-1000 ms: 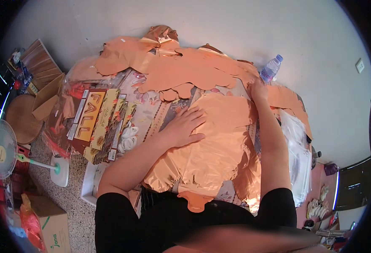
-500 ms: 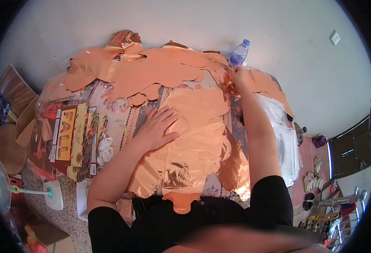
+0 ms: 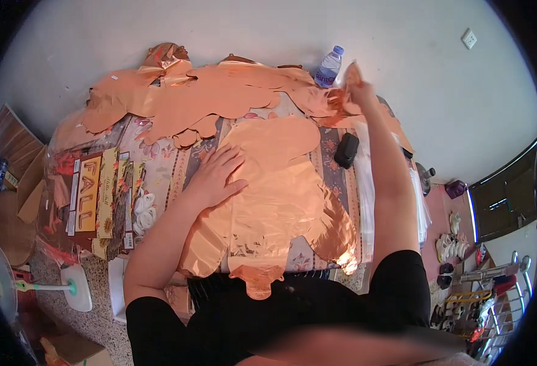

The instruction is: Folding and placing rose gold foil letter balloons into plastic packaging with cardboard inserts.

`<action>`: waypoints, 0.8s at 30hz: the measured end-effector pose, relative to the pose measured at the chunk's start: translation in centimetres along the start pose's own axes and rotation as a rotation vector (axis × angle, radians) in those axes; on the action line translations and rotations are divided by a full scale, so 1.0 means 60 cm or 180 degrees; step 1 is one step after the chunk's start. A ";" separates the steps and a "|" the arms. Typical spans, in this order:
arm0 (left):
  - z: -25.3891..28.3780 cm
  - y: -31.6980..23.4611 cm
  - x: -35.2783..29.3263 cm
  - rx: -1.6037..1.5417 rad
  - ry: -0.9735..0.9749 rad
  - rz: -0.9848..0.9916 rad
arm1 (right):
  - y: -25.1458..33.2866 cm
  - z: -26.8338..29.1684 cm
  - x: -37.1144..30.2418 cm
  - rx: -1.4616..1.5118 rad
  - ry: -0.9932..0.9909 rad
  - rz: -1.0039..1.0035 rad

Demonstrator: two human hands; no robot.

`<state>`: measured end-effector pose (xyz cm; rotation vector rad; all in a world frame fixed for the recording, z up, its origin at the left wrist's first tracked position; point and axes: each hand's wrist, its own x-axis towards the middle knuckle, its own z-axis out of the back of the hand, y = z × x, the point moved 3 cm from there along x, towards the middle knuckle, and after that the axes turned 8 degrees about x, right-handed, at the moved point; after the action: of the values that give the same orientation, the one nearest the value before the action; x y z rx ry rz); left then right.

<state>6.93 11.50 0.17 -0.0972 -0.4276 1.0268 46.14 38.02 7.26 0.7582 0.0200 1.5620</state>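
Observation:
Flat copper-orange foil balloons lie on a table with a patterned cloth. A large foil balloon [image 3: 274,171] is right before me, its narrow neck hanging over the near edge against my black shirt. My left hand [image 3: 221,174] rests flat on its left side, fingers stretched out. At the back right, my right hand [image 3: 361,94] has its fingers closed on a lifted foil balloon edge [image 3: 352,73], slightly blurred. Behind these, more foil balloons [image 3: 201,100] spread in an overlapping layer along the wall. A water bottle [image 3: 329,67] stands just left of my right hand.
A black oblong object [image 3: 346,150] lies right of the large balloon, near clear plastic wrapping [image 3: 421,201]. To the left are printed card packages [image 3: 88,195] and white ribbon rolls [image 3: 145,210]. A fan [image 3: 0,277] stands at the lower left, and shoes [image 3: 451,250] at the right.
My right hand has moved right and slightly up, raising a foil edge beside the bottle. The black object has come into view. My left hand stays flat on the large balloon.

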 end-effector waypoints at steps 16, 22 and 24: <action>-0.004 0.002 -0.001 0.0010 0.0028 -0.0067 | 0.002 0.412 0.032 0.0708 -0.1524 0.0027; -0.009 -0.002 0.014 -0.0010 0.0058 -0.0102 | -0.040 0.480 0.068 0.2800 -0.1862 0.0433; 0.005 -0.001 -0.003 0.0048 0.0106 0.0042 | 0.057 0.446 0.048 0.3173 -0.1852 0.0515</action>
<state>6.77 11.26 0.40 -0.1037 -0.3894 1.0397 55.84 28.86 30.87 2.0158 0.3329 1.3761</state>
